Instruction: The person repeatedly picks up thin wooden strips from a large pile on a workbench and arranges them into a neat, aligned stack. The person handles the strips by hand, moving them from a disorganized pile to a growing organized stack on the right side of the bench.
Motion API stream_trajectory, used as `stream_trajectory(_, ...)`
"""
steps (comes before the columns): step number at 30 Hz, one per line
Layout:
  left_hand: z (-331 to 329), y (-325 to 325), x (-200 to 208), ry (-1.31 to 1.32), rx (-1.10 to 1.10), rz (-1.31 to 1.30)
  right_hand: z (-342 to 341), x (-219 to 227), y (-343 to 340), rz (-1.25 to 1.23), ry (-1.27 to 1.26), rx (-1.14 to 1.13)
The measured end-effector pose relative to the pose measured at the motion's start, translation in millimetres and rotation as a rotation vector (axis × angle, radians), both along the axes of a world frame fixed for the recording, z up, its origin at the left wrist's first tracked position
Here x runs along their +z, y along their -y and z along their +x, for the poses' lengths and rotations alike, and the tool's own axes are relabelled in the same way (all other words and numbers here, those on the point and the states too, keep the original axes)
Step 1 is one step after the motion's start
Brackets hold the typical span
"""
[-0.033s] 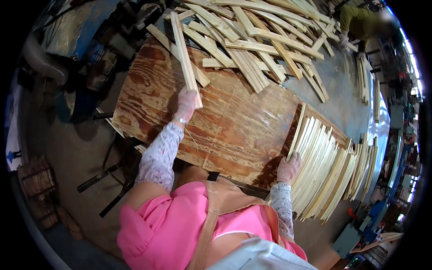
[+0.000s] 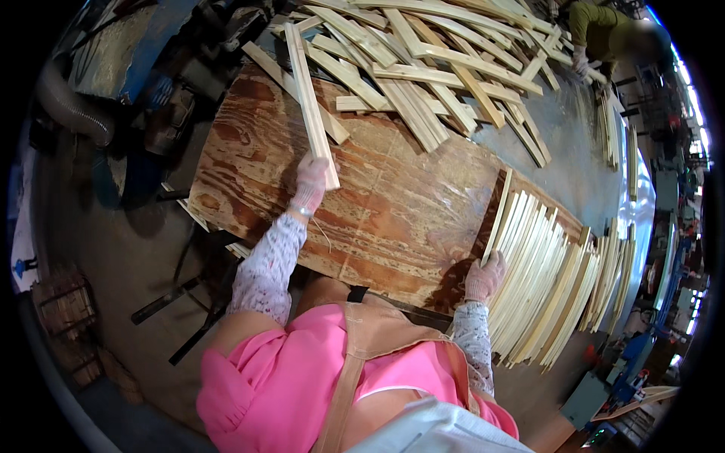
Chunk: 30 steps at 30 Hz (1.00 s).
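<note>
My left hand (image 2: pixel 310 183), in a pale pink knit glove, is closed around the near end of a long flat wooden strip (image 2: pixel 307 102). That strip points away from me over the table, and its far part crosses another board (image 2: pixel 332 125). At the table's right side, my right hand (image 2: pixel 485 276), gloved alike, is closed on the near end of a thin wooden strip (image 2: pixel 498 214). This strip lies at the left side of a row of thin strips (image 2: pixel 526 268) set side by side. Under both hands is a worn plywood tabletop (image 2: pixel 385 204).
A loose heap of wooden boards (image 2: pixel 423 72) covers the far side. Dark machinery with a grey hose (image 2: pixel 72 106) stands at the left. More strips (image 2: pixel 608 279) lie beyond the row at the right. Another person (image 2: pixel 596 34) handles wood at the far right.
My left hand and the wooden strip in it have come slightly nearer to me. My right hand stays at its strip.
</note>
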<state>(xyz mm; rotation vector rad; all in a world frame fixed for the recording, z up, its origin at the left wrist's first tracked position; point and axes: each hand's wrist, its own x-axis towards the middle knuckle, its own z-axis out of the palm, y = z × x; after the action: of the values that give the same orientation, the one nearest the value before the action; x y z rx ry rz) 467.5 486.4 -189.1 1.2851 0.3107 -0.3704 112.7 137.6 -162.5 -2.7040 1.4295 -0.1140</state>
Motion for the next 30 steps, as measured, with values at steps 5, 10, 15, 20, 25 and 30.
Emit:
stream_trajectory(5, -86.5, -9.7, 35.3, -0.043, -0.175, -0.293, 0.2, 16.0, 6.2, 0.126, 0.159, -0.103)
stream_trajectory(10, -143.7, 6.1, 30.9, 0.063, -0.350, -0.233, 8.8, -3.4, -15.7, -0.096, 0.234, -0.033)
stream_trajectory(15, -170.9, 53.3, 69.9, 0.025, -0.446, -0.214, -22.3, -28.9, 3.2, -0.148, 0.094, -0.194)
stream_trajectory(20, -187.1, 53.9, 34.0, 0.073, -0.844, -0.001, 29.4, 13.7, -30.1, 0.254, 0.495, -0.167)
stream_trajectory(25, -173.9, 80.0, 56.4, 0.377, -1.423, 0.120, 111.9, 28.3, -51.5, 0.989, 0.791, -0.293)
stream_trajectory(30, 3.8, 71.2, 44.6, 0.463, -0.645, 0.947, 98.8, 83.2, -75.3, 0.678, 0.344, -0.502)
